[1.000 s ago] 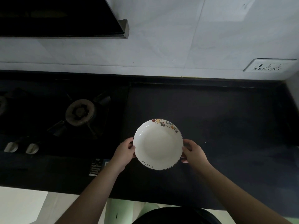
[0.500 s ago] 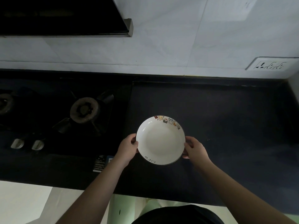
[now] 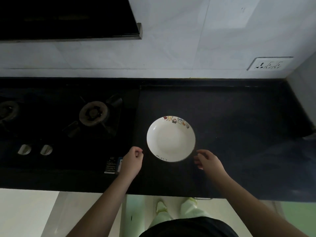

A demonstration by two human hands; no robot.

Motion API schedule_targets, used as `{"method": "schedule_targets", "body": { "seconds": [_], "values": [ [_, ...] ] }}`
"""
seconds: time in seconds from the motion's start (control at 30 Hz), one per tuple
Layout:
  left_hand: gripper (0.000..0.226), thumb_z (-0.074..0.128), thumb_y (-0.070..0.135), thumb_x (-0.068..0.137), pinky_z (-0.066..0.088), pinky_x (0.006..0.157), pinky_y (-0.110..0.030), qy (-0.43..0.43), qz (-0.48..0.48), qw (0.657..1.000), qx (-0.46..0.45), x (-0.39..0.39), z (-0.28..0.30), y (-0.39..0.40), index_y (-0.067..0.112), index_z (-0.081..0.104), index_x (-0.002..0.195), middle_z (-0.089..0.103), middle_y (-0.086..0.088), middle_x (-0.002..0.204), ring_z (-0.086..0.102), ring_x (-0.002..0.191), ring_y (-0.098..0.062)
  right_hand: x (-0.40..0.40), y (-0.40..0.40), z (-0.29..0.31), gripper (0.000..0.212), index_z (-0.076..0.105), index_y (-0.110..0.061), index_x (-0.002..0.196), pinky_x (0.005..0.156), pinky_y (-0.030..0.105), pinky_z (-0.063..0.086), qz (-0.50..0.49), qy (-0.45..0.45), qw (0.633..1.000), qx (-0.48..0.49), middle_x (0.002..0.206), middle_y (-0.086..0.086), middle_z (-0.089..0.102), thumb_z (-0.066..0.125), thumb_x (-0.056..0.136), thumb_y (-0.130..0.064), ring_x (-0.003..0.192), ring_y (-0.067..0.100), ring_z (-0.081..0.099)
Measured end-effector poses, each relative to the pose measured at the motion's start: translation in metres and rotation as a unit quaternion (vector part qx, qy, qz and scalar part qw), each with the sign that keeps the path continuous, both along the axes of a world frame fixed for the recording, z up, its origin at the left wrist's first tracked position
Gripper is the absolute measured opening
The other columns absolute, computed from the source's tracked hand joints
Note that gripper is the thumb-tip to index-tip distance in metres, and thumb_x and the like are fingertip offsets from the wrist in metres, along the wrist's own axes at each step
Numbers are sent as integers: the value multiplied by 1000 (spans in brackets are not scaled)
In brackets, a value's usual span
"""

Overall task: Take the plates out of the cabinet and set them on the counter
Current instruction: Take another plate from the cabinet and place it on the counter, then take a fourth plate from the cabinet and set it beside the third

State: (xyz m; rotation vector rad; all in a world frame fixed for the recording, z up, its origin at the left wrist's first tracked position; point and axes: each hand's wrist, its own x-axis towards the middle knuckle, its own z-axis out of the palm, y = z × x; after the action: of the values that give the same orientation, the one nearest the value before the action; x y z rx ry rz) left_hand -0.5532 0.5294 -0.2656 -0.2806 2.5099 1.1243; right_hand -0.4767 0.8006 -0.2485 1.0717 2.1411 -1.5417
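Note:
A white plate [image 3: 171,139] with small coloured pictures along its far rim and dark lettering on its near rim lies flat on the black counter [image 3: 239,134]. My left hand [image 3: 131,159] hovers just left of and below the plate, fingers loosely curled, holding nothing. My right hand [image 3: 207,160] sits just right of the plate's near edge, fingers apart and empty. Neither hand touches the plate. No cabinet shows in this view.
A black gas hob [image 3: 68,125] with a burner [image 3: 94,113] and two knobs [image 3: 35,149] fills the counter's left half. A range hood [image 3: 68,19] hangs above it. A wall socket [image 3: 268,64] sits at the far right on the white wall. The counter's front edge runs below my hands.
Both hands held the plate by its sides before. Now the plate rests on the counter and both hands have let go and drawn back toward me.

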Motion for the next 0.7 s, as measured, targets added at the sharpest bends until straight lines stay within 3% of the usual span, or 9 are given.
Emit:
{"method": "schedule_targets", "body": {
  "seconds": [0.13, 0.27, 0.37, 0.43, 0.6, 0.7],
  "values": [
    [22, 51, 27, 99, 44, 65, -18, 45, -99, 993, -50, 27, -5, -9, 23, 56, 120, 59, 12, 98, 56, 84, -1, 34, -11, 2, 26, 60, -22, 122, 85, 33, 54, 38, 12, 999, 36, 100, -6, 68, 49, 99, -25, 92, 11, 65],
    [22, 54, 33, 96, 49, 66, -27, 104, -135, 979, -113, 55, 3, -19, 20, 60, 114, 62, 6, 96, 59, 83, -10, 74, -23, 4, 28, 58, -25, 124, 86, 33, 53, 71, 22, 995, 71, 106, -5, 68, 50, 97, -30, 95, 11, 63],
    [29, 55, 35, 95, 50, 74, -33, 153, -142, 962, -174, 81, 10, -29, 16, 62, 115, 66, 0, 100, 61, 90, -18, 102, -30, 10, 32, 55, -29, 127, 67, 15, 43, 117, 26, 986, 114, 108, -10, 65, 49, 97, -36, 90, 5, 59],
    [34, 53, 38, 95, 47, 80, -34, 159, -165, 951, -207, 105, 13, -35, 17, 62, 121, 67, -1, 110, 60, 101, -20, 121, -31, 15, 33, 54, -30, 129, 64, 10, 38, 137, 30, 982, 130, 107, -11, 63, 47, 98, -37, 88, 3, 56],
    [42, 47, 35, 98, 42, 97, -37, 162, -200, 931, -260, 170, 20, -44, 17, 55, 135, 61, -2, 129, 53, 121, -23, 168, -35, 30, 36, 51, -27, 133, 78, 20, 40, 195, 72, 960, 186, 121, -7, 66, 46, 99, -36, 97, 7, 59],
    [42, 47, 32, 99, 37, 102, -38, 152, -191, 936, -254, 215, 28, -40, 14, 53, 136, 59, -7, 134, 50, 125, -28, 205, -34, 38, 40, 48, -23, 136, 87, 28, 44, 263, 101, 922, 267, 129, -3, 62, 44, 99, -38, 113, 16, 60]
  ]
}}
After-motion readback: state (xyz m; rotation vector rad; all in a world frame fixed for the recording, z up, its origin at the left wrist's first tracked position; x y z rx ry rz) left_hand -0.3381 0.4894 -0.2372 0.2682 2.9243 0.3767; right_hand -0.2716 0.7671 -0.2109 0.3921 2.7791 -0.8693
